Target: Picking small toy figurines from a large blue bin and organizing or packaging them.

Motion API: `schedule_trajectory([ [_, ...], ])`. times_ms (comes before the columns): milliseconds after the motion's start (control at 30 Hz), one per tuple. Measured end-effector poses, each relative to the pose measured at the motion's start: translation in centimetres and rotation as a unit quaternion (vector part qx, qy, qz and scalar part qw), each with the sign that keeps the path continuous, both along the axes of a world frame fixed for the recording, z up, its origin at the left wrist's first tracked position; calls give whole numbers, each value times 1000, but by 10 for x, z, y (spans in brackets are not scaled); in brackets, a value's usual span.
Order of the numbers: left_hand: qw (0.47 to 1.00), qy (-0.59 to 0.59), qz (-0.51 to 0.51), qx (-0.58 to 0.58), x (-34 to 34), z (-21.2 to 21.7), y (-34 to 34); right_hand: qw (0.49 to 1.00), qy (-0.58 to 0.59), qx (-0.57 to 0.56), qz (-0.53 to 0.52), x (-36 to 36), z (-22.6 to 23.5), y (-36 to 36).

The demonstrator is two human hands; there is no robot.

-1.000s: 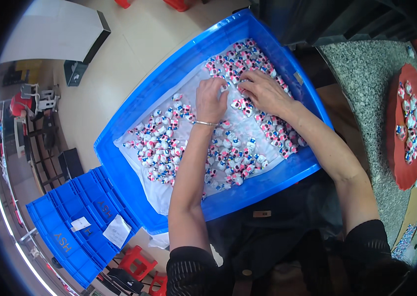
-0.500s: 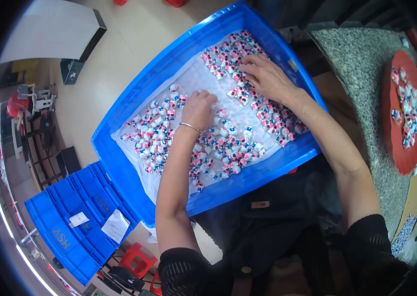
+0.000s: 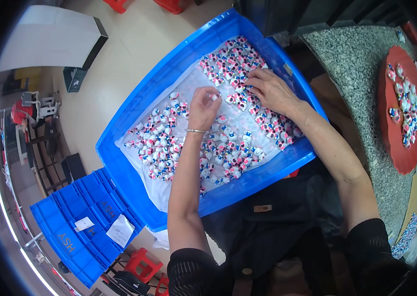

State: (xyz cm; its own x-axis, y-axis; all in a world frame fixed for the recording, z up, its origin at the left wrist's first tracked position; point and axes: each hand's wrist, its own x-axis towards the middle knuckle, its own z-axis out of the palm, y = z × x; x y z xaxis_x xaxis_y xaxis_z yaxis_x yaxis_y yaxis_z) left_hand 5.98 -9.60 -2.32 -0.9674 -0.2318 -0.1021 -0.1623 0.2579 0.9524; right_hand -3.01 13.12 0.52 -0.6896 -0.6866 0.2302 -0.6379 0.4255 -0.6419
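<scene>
A large blue plastic crate (image 3: 142, 84) lies in front of me, lined with a thin white sheet (image 3: 188, 81). Small painted figurines in white, pink and blue cover much of the sheet, with a looser group (image 3: 156, 135) on the left and tight rows (image 3: 228, 61) along the far right. Above the sheet's middle, my left hand (image 3: 202, 109) pinches a small whitish figurine (image 3: 214, 96) between thumb and fingers. My right hand (image 3: 275, 92) reaches down into the rows, its bent fingertips closed around a figurine that they mostly hide.
To the right is a speckled stone-like counter (image 3: 351, 54) bearing a red scalloped tray (image 3: 391, 133) of more figurines. Blue stacked crates (image 3: 77, 246) stand at lower left beside a red stool (image 3: 143, 266). A grey-white table (image 3: 45, 39) is at far left.
My left hand has risen slightly off the loose figurines and turned, showing a figurine in its pinch. My right hand has shifted a little along the rows. The whole view has moved slightly.
</scene>
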Motion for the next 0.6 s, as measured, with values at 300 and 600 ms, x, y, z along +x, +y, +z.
schedule_trajectory([
  [300,943,178,-63,-275,-23,-7,13,1000,-24,-8,10,-2,0,-6],
  [600,953,185,-20,-239,-16,-2,0,999,-31,4,8,-1,-3,-4],
])
